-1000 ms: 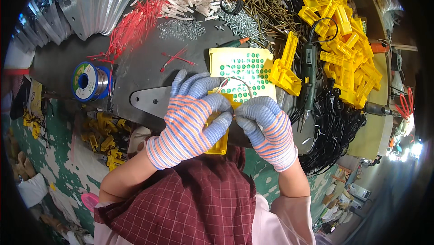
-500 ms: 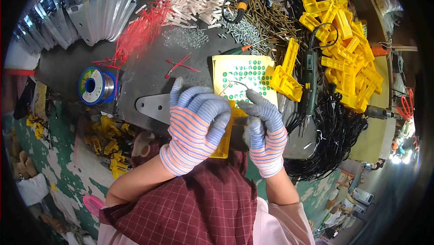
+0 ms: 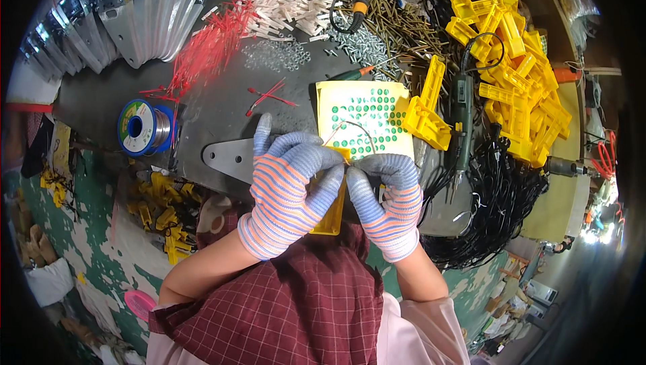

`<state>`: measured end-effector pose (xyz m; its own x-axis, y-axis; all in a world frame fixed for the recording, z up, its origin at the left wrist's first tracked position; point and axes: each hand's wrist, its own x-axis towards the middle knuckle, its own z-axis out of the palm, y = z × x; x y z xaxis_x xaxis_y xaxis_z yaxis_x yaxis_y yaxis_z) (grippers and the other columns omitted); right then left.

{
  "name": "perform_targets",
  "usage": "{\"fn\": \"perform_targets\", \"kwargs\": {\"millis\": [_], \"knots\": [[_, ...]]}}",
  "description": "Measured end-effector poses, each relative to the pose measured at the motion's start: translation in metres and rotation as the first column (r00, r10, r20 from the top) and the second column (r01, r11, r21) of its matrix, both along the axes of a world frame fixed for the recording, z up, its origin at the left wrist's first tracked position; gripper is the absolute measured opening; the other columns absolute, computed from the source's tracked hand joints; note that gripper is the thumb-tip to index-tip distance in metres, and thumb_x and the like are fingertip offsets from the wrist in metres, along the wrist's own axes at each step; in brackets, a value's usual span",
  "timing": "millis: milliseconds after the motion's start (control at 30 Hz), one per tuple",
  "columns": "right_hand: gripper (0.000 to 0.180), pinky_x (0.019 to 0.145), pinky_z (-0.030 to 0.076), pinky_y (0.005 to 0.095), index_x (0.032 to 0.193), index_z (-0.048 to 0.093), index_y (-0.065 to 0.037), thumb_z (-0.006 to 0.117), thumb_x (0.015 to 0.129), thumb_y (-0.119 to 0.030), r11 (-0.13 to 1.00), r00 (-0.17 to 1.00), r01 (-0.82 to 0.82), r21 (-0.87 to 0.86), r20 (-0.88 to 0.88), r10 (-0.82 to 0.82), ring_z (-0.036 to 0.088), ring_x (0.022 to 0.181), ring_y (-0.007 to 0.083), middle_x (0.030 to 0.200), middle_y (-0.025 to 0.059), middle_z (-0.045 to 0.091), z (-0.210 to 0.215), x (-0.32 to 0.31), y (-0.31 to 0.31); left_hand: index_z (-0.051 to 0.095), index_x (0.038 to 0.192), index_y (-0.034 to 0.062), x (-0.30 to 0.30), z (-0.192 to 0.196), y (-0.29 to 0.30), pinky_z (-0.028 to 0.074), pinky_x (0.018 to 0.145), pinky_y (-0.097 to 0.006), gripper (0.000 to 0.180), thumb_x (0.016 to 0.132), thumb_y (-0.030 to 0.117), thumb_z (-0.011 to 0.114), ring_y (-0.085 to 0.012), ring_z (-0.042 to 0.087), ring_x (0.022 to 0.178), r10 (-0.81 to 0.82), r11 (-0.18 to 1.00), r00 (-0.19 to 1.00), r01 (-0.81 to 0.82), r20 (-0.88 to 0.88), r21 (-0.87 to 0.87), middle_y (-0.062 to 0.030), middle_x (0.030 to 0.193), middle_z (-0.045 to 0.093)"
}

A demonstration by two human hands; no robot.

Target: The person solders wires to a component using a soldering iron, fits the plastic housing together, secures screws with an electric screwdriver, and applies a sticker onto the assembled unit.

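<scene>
My left hand [image 3: 286,186], in a striped glove, curls round a long yellow plastic housing [image 3: 331,218], its index finger raised. My gloved right hand [image 3: 391,203] pinches a thin dark wire [image 3: 370,136] at the upper end of the housing. The two hands' fingertips almost meet there. From that spot the dark wire and a thin reddish wire [image 3: 331,135] loop up over a pale yellow sheet with green round stickers [image 3: 326,102]. The fingers hide the wire ends and most of the housing.
A solder spool [image 3: 161,129] and a flat metal bracket [image 3: 222,157] lie at left. Red wires [image 3: 208,55], screws [image 3: 360,48] and white pieces [image 3: 289,11] are heaped at the back. Yellow housings [image 3: 518,89], a power screwdriver [image 3: 461,122] and black cables [image 3: 498,210] lie at right.
My right hand has moved left and its fingertips have come together beside my left fingertips. The dark wire's loop now bends down to that spot. My left hand has barely moved.
</scene>
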<state>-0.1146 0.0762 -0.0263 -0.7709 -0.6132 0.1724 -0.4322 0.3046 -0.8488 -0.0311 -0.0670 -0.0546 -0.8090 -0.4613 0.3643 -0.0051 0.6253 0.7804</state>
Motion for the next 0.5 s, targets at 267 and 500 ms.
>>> {"fn": "perform_targets", "kwargs": {"millis": [267, 500], "knots": [[0.027, 0.067, 0.053, 0.0336, 0.105, 0.063, -0.004, 0.074, 0.081, -0.006, 0.998, 0.998, 0.044, 0.044, 0.036, -0.045, 0.068, 0.071, 0.0242, 0.080, 0.0114, 0.067, 0.001, 0.000, -0.001, 0.072, 0.091, 0.0168, 0.000, 0.001, 0.000, 0.022, 0.114, -0.054, 0.016, 0.076, 0.022, 0.075, -0.0241, 0.063, 0.093, -0.020, 1.000, 1.000, 0.020, 0.014, -0.018, 0.0016, 0.087, 0.068], [0.024, 0.066, 0.054, 0.0350, 0.104, 0.066, -0.005, 0.072, 0.081, -0.006, 0.992, 0.987, -0.065, 0.110, -0.142, 0.081, 0.068, 0.070, 0.0287, 0.080, 0.0127, 0.068, 0.010, -0.006, -0.004, 0.071, 0.092, 0.0161, 0.000, 0.000, -0.001, 0.022, 0.114, -0.055, 0.017, 0.077, 0.022, 0.075, -0.0239, 0.064, 0.093, -0.035, 0.999, 0.999, 0.035, 0.014, -0.026, 0.0003, 0.087, 0.068]]}}
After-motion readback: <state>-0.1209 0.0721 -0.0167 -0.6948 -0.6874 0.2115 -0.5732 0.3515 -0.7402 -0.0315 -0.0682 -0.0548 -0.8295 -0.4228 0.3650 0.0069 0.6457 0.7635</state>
